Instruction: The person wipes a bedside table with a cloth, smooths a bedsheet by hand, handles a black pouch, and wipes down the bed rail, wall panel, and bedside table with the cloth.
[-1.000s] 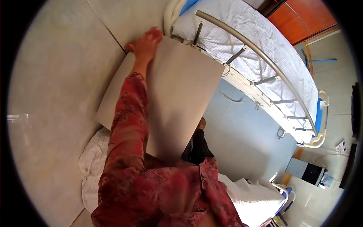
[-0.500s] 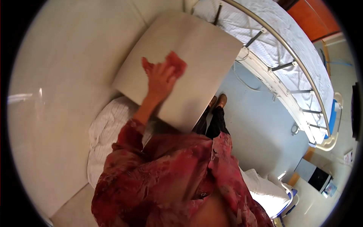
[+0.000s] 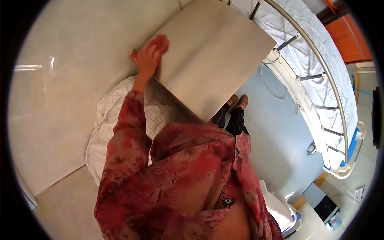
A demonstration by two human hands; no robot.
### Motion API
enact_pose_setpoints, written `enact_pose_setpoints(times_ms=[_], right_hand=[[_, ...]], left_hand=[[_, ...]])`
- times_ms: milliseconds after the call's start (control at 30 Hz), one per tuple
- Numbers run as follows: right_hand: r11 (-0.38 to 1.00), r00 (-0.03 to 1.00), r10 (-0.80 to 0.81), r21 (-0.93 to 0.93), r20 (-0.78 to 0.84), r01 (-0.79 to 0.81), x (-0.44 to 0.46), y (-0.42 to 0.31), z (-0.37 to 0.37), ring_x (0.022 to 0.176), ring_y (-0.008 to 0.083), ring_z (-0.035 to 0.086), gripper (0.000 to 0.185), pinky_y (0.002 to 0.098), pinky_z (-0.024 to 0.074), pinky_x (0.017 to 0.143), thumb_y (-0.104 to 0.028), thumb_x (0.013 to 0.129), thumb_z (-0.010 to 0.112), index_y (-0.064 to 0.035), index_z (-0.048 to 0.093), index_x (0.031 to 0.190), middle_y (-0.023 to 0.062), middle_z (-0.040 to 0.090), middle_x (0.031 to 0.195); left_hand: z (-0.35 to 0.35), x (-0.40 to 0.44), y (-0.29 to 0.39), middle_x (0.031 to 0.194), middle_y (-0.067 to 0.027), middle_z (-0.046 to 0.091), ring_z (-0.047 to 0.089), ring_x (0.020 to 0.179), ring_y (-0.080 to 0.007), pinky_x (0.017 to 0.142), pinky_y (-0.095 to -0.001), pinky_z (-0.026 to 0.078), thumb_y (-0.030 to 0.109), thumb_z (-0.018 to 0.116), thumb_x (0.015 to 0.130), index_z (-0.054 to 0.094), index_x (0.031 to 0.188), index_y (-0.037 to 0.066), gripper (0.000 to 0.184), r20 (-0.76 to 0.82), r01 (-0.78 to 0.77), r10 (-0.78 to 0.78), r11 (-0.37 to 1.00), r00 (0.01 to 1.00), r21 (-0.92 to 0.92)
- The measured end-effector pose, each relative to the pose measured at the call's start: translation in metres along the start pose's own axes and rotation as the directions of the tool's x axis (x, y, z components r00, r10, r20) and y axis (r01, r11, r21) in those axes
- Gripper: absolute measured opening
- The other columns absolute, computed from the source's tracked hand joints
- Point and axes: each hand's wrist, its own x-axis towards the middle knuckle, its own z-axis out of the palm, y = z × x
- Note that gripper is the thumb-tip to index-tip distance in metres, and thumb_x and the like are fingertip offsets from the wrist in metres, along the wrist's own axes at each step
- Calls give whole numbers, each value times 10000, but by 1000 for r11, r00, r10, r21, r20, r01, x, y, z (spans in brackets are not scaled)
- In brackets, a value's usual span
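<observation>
Furthest left of the hand, a wall of glossy beige tiles (image 3: pixel 72 96) spreads out, crossed by thin joints and catching two small bright reflections. Nearer the body than the hand, white fabric (image 3: pixel 108 112) with a fine grid check lies bunched beside the tiles and runs behind a red patterned sleeve (image 3: pixel 130 120).

The left hand (image 3: pixel 147 60) comes next, palm down, its fingers bent over a crumpled red cloth (image 3: pixel 161 44) that sticks out on both sides of them. Hand and cloth are at the left corner of a smooth, plain greyish-beige tabletop (image 3: pixel 216 56), which stretches away to the right with a soft sheen and a faint darker band of shadow.

Right of the hand and closer to the body are black trousers (image 3: pixel 237 126) and brown shoes (image 3: pixel 242 102) on a blue-grey floor (image 3: pixel 276 132), where a pale cable (image 3: pixel 270 88) loops near the bed. Beyond the tabletop, a curved metal side rail (image 3: pixel 322 60) fronts white bedding (image 3: pixel 316 36). Well right of the hand stand a grey-and-black cabinet (image 3: pixel 314 196), a cream bed end board (image 3: pixel 348 171) and orange-red panels (image 3: pixel 352 40). Furthest right, a small white card (image 3: pixel 359 193) bears dark and reddish print, too small to read.
</observation>
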Motion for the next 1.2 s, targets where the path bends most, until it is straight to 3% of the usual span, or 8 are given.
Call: enact_pose_setpoints(times_ms=[133,333,533,667,700,800,1100,1200], right_hand=[[997,997,-77,9,23,77,26,-33,10,952,335,722,319,419,543,821,-293,905,630,-70,758,1094,178,751,997],[984,983,-177,35,54,176,87,-95,32,948,336,722,315,420,543,817,-290,904,630,-71,758,1091,179,751,994],[978,973,-207,21,102,206,120,-120,49,944,336,722,311,420,543,813,-288,904,631,-72,758,1088,179,751,992],[979,973,-204,18,110,203,130,-129,53,941,336,722,308,420,544,811,-286,904,631,-73,759,1086,180,750,991],[979,973,-203,20,112,202,129,-128,53,941,336,722,308,420,544,810,-285,904,631,-73,759,1086,180,750,991],[980,973,-199,15,116,199,130,-127,53,939,336,722,306,420,544,808,-284,903,631,-73,759,1084,180,750,990],[982,974,-190,22,125,189,128,-129,52,933,336,722,300,421,544,803,-280,903,631,-75,759,1080,182,750,987],[980,971,-201,19,131,200,121,-126,52,931,336,722,298,421,544,801,-278,902,631,-75,759,1079,182,749,986]], left_hand=[[11,-1,21,1345,-128,602,520,1259,-367,1028,-676,356,333,609,952,653,1260,193,341,-180,173,-141,969,973,175],[-63,-67,151,1216,-225,608,558,960,-386,951,-562,405,132,667,814,659,1144,46,341,24,-455,503,800,864,-392],[-88,-65,186,1435,-163,524,442,1330,-459,1154,-678,264,224,747,798,690,1208,152,420,374,-359,607,754,701,-550],[-85,-18,146,1256,-178,609,531,1214,-452,1114,-659,336,169,706,825,674,1141,90,328,59,-564,580,807,812,-173],[-62,-20,107,1217,-118,642,581,1049,-315,1066,-575,387,198,729,846,695,1056,115,228,-76,-518,514,854,854,-46],[-18,-10,45,1353,-151,581,523,1240,-392,1045,-581,392,279,670,910,644,1290,158,400,-43,-157,156,987,987,-33],[71,113,58,1480,-24,511,490,1288,-383,1019,-695,363,357,602,970,583,1369,235,418,73,21,-35,983,997,183],[147,163,22,1477,-67,545,530,1269,-390,1049,-647,393,421,546,989,542,1440,227,491,6,-327,337,911,942,250]])
